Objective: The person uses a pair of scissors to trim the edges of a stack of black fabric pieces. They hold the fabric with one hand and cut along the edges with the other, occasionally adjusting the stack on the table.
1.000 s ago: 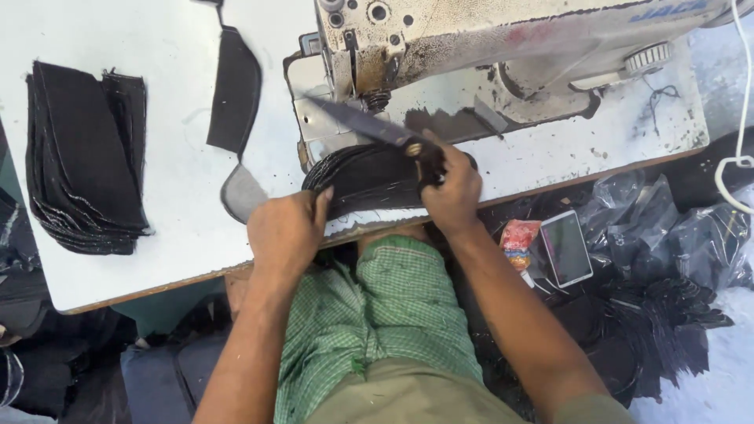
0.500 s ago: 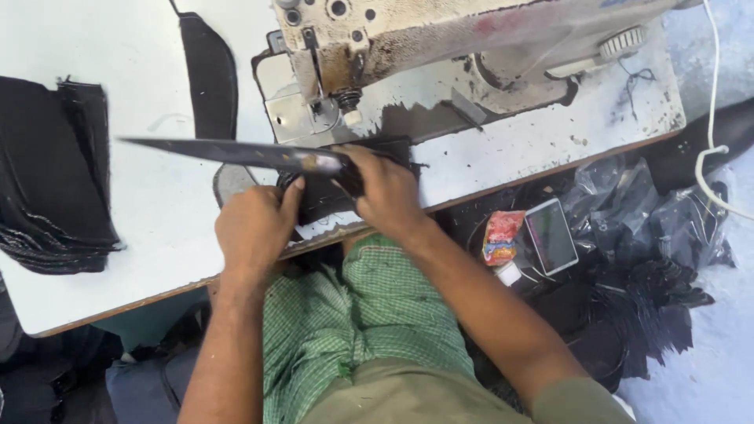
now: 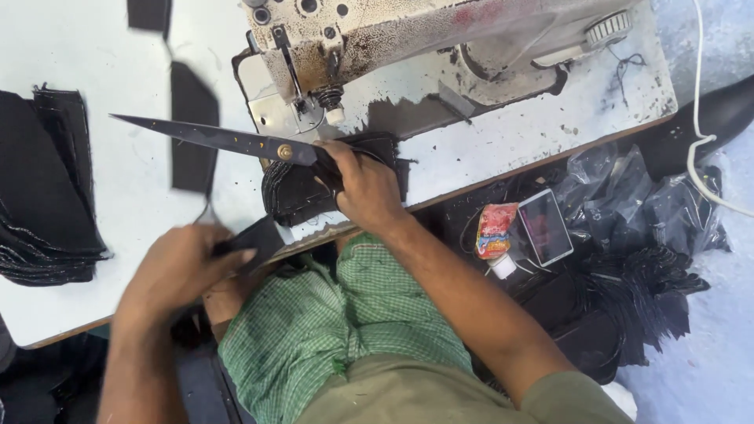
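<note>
Long dark scissors at centre frame, blades closed and pointing left, right hand clamped on the handles, blurred left hand pinching a black fabric piece at lower left

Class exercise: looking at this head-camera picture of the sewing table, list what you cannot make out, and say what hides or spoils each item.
- Head view: left hand is motion-blurred, so its grip on the black fabric piece is unclear.
- Scissors handles hidden inside the right hand.
- Sewing machine top cut off by the upper edge.
- Fabric stack cut off at the left edge.
- Phone screen too small to read.
</note>
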